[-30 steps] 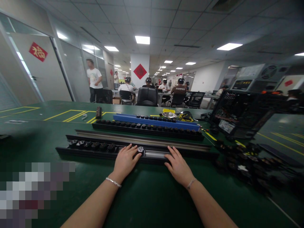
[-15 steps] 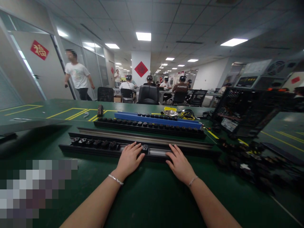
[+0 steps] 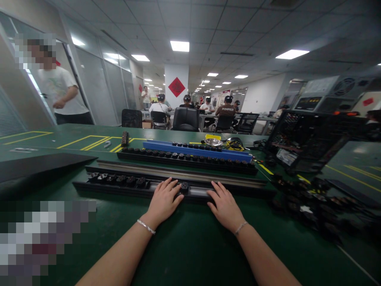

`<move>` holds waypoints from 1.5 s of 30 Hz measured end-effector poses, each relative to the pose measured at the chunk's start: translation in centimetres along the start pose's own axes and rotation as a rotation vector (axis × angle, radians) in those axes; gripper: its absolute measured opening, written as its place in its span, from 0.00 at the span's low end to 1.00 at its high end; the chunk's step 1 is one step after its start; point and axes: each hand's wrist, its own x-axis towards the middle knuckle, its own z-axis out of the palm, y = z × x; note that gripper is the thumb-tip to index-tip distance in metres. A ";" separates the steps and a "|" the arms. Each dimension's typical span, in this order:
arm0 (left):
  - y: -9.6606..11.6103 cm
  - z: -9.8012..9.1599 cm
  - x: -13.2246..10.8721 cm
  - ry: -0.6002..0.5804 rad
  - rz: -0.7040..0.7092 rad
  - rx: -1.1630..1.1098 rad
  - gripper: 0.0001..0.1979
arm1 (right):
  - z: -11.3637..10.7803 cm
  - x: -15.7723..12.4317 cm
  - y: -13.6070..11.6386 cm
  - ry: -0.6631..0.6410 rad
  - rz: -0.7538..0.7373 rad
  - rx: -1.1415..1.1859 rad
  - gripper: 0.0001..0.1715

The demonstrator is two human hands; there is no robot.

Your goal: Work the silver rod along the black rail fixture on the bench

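Note:
A long black track [image 3: 253, 194] with a silvery channel lies across the green table in front of me. Over its middle rests my left hand [image 3: 164, 200], fingers stretched out and the thumb against or close beside a small black block [image 3: 184, 187], which looks like a socket module. My right hand [image 3: 225, 204] lies open on the track further right, fingertips at its rim, holding nothing. Between the hands the bare channel [image 3: 199, 191] shows. Several similar black blocks [image 3: 121, 180] sit in the track's left part. Just behind runs a second track [image 3: 143, 168].
Further back lie a blue rail [image 3: 157, 145] and another black track full of blocks [image 3: 166, 156]. Loose black parts [image 3: 309, 206] are heaped at right, near an open computer case [image 3: 300, 139]. A metal bowl [image 3: 213, 142] stands behind. A person [image 3: 61, 91] is at the left.
The black block and my left hand have shifted slightly to the right. My right hand has barely moved. The person at left has walked closer and further left.

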 end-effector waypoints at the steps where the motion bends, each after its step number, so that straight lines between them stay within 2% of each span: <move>1: 0.0 0.0 0.0 0.001 -0.001 -0.001 0.20 | 0.0 0.0 -0.1 0.000 0.004 -0.015 0.22; 7: 0.4 0.2 0.1 -0.002 -0.016 0.013 0.19 | 0.3 -0.1 -2.6 0.052 -0.055 -0.053 0.24; 10: 0.6 0.2 0.0 -0.003 -0.016 0.023 0.19 | 0.7 -0.1 -4.1 0.023 -0.130 -0.009 0.28; 13: 0.8 0.2 0.0 -0.006 -0.016 0.035 0.20 | 1.0 0.0 -4.7 -0.003 -0.142 0.020 0.29; 22: 1.7 0.6 -0.1 -0.011 -0.057 0.064 0.21 | 0.6 0.2 -5.1 0.011 -0.089 0.042 0.25; 45: 1.7 0.4 -0.3 -0.008 -0.034 0.060 0.22 | -0.1 0.2 -4.5 -0.016 -0.084 0.042 0.25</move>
